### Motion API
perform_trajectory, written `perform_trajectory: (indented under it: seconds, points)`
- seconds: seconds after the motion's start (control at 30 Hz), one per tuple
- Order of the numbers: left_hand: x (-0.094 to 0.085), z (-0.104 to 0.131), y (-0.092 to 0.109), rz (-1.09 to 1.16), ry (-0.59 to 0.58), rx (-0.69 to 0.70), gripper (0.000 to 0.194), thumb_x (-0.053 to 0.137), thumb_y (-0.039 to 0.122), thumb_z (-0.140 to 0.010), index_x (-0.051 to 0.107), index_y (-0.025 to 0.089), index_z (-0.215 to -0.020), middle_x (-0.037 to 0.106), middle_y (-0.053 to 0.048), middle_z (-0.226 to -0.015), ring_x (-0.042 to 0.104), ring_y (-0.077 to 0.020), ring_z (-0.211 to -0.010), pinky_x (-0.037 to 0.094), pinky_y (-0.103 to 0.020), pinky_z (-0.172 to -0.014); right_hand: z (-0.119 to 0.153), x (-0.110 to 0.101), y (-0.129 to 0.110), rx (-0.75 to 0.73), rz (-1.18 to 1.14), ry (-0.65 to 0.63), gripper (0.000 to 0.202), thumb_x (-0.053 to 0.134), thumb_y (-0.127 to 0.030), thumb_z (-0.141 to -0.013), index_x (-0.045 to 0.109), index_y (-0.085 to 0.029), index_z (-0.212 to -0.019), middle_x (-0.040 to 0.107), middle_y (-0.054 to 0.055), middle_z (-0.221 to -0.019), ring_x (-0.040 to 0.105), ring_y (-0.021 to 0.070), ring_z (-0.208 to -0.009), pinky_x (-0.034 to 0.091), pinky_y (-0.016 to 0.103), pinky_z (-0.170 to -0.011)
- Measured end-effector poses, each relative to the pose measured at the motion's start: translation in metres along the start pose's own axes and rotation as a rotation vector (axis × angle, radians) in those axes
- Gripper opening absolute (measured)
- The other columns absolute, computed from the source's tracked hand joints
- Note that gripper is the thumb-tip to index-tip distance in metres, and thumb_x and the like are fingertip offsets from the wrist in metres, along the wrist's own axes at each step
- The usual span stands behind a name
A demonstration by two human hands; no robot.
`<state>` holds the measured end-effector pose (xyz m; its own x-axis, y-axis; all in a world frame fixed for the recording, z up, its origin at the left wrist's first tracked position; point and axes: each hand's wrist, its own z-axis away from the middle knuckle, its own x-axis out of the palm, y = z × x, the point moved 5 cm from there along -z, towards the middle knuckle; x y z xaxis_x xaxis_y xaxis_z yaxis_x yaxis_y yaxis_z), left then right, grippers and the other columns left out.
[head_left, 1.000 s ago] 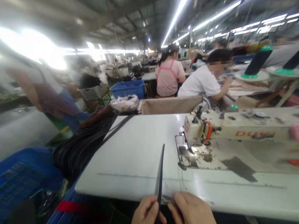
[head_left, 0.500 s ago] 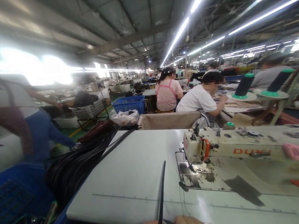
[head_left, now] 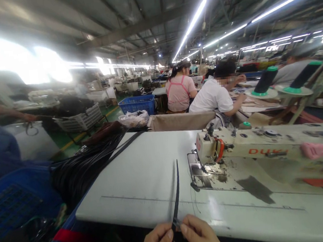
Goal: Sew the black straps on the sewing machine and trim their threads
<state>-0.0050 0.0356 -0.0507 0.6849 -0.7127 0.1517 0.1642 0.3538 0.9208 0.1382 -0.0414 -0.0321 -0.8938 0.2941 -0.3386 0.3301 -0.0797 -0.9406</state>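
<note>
A narrow black strip [head_left: 177,193] rises from between my hands over the front edge of the white table [head_left: 143,168], its tip pointing away from me. My left hand [head_left: 158,240] pinches the strip's lower part between thumb and fingers. Close on its right, my right hand [head_left: 200,234] is closed, with thumb and fingertips together at a small shiny piece beside the strip, too small to make out. A sewing machine [head_left: 269,146] stands on the table to the right of the strip.
Long black strips [head_left: 81,174] hang over the table's left side. Blue crates [head_left: 18,203] stand at the lower left. Two seated people [head_left: 180,90] [head_left: 210,97] are beyond the table. Thread cones [head_left: 265,80] stand at the right, and a person's arm [head_left: 6,108] shows at far left.
Both hands and the strip's lower part show more fully, higher in the view. The scene has shifted upward. The person at left has moved further left, and the seated person in white has raised a hand.
</note>
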Motion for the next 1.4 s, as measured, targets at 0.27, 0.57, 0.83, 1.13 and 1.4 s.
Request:
perform_trajectory:
  seconds: [0.27, 0.57, 0.83, 1.13, 1.4]
  points:
    - [0.003, 0.021, 0.022, 0.076, 0.138, 0.064, 0.048, 0.067, 0.054, -0.087, 0.072, 0.013, -0.111, 0.064, -0.005, -0.077, 0.061, -0.015, -0.064, 0.049, -0.023, -0.051, 0.013, -0.024, -0.05, -0.009, 0.386, 0.151, 0.04, 0.042, -0.052, -0.102, 0.053, -0.023, -0.078, 0.058, -0.001, -0.067, 0.053, 0.016, -0.061, 0.036, 0.026, -0.057]
    - [0.002, 0.025, 0.03, 0.067, 0.154, 0.085, 0.038, 0.066, 0.041, -0.088, 0.072, 0.011, -0.112, 0.063, -0.005, -0.081, 0.062, -0.014, -0.066, 0.052, -0.022, -0.052, 0.018, -0.021, -0.064, -0.195, 0.672, 0.161, 0.032, 0.042, -0.039, -0.104, 0.055, -0.022, -0.079, 0.062, 0.001, -0.068, 0.056, 0.0161, -0.061, 0.032, 0.028, -0.059]
    - [0.004, 0.025, 0.033, 0.068, 0.158, 0.082, 0.039, 0.069, 0.043, -0.086, 0.073, 0.012, -0.109, 0.063, -0.007, -0.089, 0.063, -0.0158, -0.071, 0.052, -0.022, -0.052, 0.019, -0.02, -0.065, -0.223, 0.721, 0.158, 0.031, 0.044, -0.036, -0.104, 0.055, -0.021, -0.079, 0.063, 0.001, -0.07, 0.056, 0.0162, -0.063, 0.032, 0.029, -0.061]
    - [0.003, 0.024, 0.029, 0.04, 0.146, 0.08, 0.04, 0.067, 0.045, -0.087, 0.071, 0.014, -0.112, 0.065, -0.004, -0.085, 0.063, -0.0142, -0.064, 0.054, -0.025, -0.052, 0.02, -0.019, -0.065, -0.27, 0.804, 0.175, 0.029, 0.044, -0.035, -0.105, 0.057, -0.02, -0.083, 0.064, 0.002, -0.072, 0.056, 0.0168, -0.066, 0.033, 0.03, -0.063]
    - [0.004, 0.023, 0.027, 0.122, 0.146, 0.008, 0.042, 0.067, 0.05, -0.088, 0.071, 0.011, -0.104, 0.061, -0.001, -0.065, 0.046, -0.0064, -0.042, 0.031, -0.018, -0.039, 0.018, -0.016, -0.065, -0.313, 0.777, 0.177, 0.032, 0.044, -0.036, -0.106, 0.058, -0.02, -0.082, 0.063, 0.003, -0.072, 0.055, 0.0173, -0.066, 0.034, 0.03, -0.065]
